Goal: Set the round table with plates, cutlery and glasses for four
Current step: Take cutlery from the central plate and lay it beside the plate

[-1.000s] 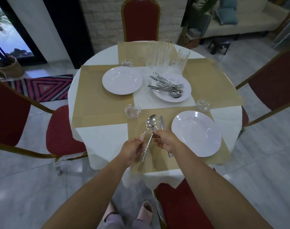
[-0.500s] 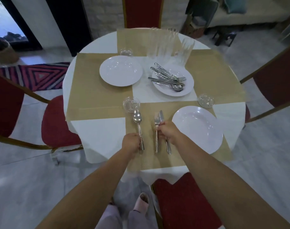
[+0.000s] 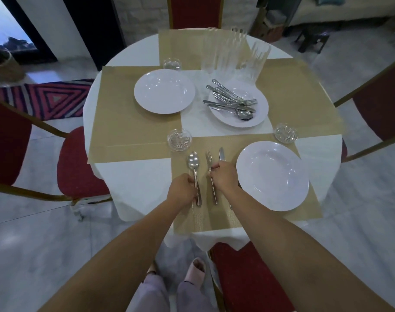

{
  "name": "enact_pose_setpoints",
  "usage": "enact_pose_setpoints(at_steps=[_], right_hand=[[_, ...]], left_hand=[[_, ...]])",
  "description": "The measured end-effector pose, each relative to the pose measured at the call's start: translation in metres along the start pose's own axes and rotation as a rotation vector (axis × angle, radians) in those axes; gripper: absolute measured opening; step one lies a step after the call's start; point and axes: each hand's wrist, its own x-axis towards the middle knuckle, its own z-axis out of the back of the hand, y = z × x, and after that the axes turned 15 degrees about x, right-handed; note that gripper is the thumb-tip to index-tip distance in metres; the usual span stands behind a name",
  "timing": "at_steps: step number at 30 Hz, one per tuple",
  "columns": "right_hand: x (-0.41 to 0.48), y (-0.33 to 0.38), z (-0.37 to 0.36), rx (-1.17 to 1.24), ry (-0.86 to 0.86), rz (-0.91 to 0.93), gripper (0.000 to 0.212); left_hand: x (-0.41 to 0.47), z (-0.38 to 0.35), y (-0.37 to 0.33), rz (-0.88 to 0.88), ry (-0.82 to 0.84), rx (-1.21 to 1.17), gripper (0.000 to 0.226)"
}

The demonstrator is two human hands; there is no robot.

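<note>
On the near tan placemat a spoon, a fork and a knife lie side by side, left of a white plate. My left hand grips the spoon's handle. My right hand pinches the fork's handle and covers the knife's handle. A second white plate sits at the far left. A third plate in the middle carries several loose pieces of cutlery. Tall clear glasses stand grouped at the back.
Small glass coasters lie near the spoon, right of the near plate and at the back. Red chairs stand at the far side, left, right and just below the table's near edge.
The spoon and fork, held crossed above the mat a second ago, now lie flat and parallel beside the knife. My hands stay on their handles.
</note>
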Motion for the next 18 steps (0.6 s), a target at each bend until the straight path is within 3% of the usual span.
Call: enact_pose_setpoints(at_steps=[6, 11, 18], right_hand=[[-0.007, 0.002, 0.008, -0.058, -0.047, 0.014, 0.047], [-0.021, -0.009, 0.008, -0.152, -0.026, 0.049, 0.027], [-0.025, -0.026, 0.008, -0.027, 0.023, 0.033, 0.026]], left_hand=[[0.004, -0.003, 0.001, -0.105, -0.095, 0.206, 0.036], [0.012, -0.001, 0.011, -0.383, -0.153, 0.554, 0.065], [0.011, -0.001, 0.011, -0.479, -0.111, 0.716, 0.065]])
